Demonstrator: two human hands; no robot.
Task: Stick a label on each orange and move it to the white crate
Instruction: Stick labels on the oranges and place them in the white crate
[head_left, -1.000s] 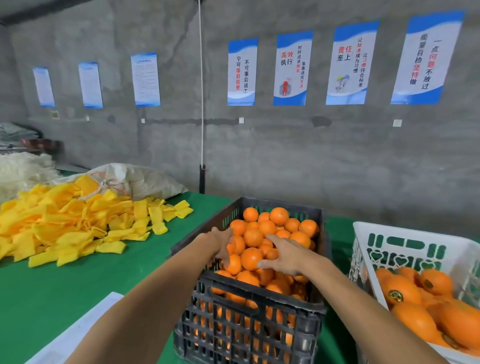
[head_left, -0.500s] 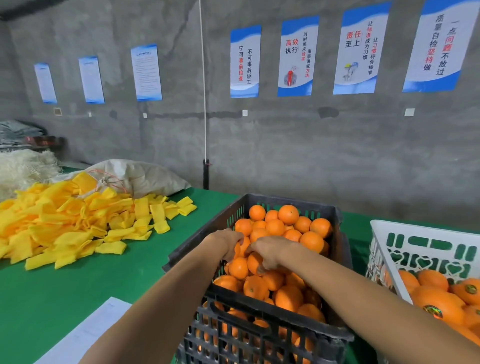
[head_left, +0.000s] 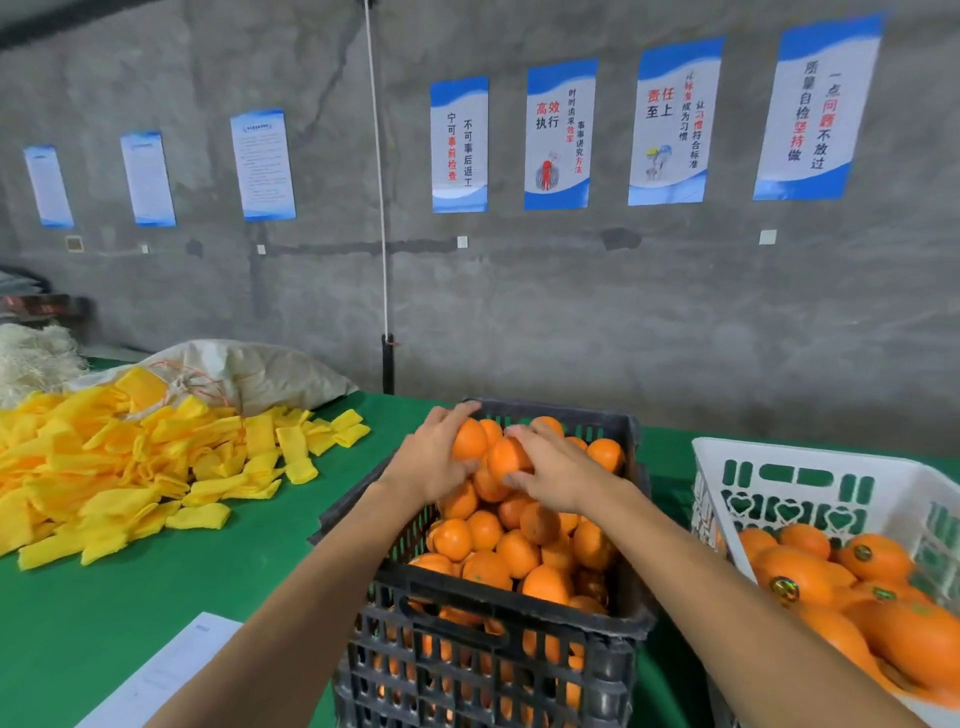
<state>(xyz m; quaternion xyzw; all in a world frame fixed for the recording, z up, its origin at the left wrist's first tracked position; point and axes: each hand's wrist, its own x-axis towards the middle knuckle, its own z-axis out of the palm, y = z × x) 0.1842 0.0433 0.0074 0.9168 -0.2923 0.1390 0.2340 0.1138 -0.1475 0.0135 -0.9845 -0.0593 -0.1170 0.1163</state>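
Green table: cloth-covered and long, it carries everything within arm's reach, so the person can work without stepping away.
Yellow pile: foam sleeves heaped on the left, well apart from the fruit; my guess is they wait for a later packing step.
Sack: slumped behind the yellow pile, its mouth towards it, as if the sleeves were tipped out of it.
Black crate: right in front of the person and full of unlabelled oranges, the supply, kept closest because both hands dip into it.
White crate: just beside the black crate on the right, a short carry; the oranges in it already show round stickers on top, so it is the finished side.
Paper sheet: flat at the near left edge; whether it holds the labels I cannot tell.
Left hand: raised above the far end of the black crate, fingers curled round one orange, steadying it.
Right hand: fingers and thumb wrapped round a second orange, touching the first.
Step in hand: it looks like picking or labelling; no sticker is visible on either held fruit.
Next move: probably a label, then across to the white crate.
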